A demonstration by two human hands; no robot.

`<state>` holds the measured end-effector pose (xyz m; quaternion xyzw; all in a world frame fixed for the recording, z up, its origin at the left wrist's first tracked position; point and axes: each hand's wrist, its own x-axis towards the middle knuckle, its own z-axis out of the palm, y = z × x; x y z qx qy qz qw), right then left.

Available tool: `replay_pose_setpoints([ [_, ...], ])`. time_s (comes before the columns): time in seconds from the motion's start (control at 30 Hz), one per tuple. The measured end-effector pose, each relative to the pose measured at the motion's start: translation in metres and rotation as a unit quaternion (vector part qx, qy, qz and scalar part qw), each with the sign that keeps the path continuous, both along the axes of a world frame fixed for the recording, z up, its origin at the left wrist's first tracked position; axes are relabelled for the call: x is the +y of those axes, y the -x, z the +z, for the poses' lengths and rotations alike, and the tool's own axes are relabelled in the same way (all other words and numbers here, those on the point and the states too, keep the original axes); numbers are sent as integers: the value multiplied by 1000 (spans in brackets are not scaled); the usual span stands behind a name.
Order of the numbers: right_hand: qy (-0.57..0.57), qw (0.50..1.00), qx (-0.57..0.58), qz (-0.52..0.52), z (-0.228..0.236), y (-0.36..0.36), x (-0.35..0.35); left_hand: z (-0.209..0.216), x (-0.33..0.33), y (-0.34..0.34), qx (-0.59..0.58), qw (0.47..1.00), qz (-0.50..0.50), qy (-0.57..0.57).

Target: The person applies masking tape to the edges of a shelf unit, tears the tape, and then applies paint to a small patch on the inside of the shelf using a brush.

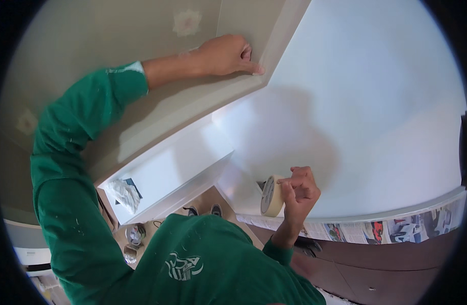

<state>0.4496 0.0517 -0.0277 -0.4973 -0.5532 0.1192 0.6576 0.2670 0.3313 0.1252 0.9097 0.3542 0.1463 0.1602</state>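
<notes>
My left hand (227, 57) is raised at the upper middle, with the arm stretched up in a green sleeve. Its fingers are curled, and the thumb presses against the corner of the beige moulding (268, 66). I see nothing between those fingers. Lower down on the right, my right hand (300, 192) grips a roll of cream masking tape (272, 197) at its side. The roll is close to the large white panel (375, 101). Whether a strip of tape runs from the roll to the moulding I cannot tell.
On the white ledge (192, 147) below the moulding lies a crumpled clear plastic bag (124, 195) with something dark beside it. Printed paper (396, 229) lines the panel's lower edge. Containers (135, 235) stand on the floor near my shoes (216, 209). Light patches (186, 23) mark the beige wall.
</notes>
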Motion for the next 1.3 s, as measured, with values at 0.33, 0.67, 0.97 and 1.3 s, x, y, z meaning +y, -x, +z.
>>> replay_pose_setpoints([
  [0.33,-6,999,24,31,-9,-9,9,-26,-56,-35,-281,936,-72,-197],
  [0.67,-57,988,73,124,-31,-24,34,-78,-100,-105,-375,920,44,-108],
  [0.97,-47,984,78,156,-33,-39,40,-63,-126,-79,-370,924,63,-74],
  [1.3,122,951,61,279,-72,-34,60,-80,-161,-66,-410,903,11,125],
])
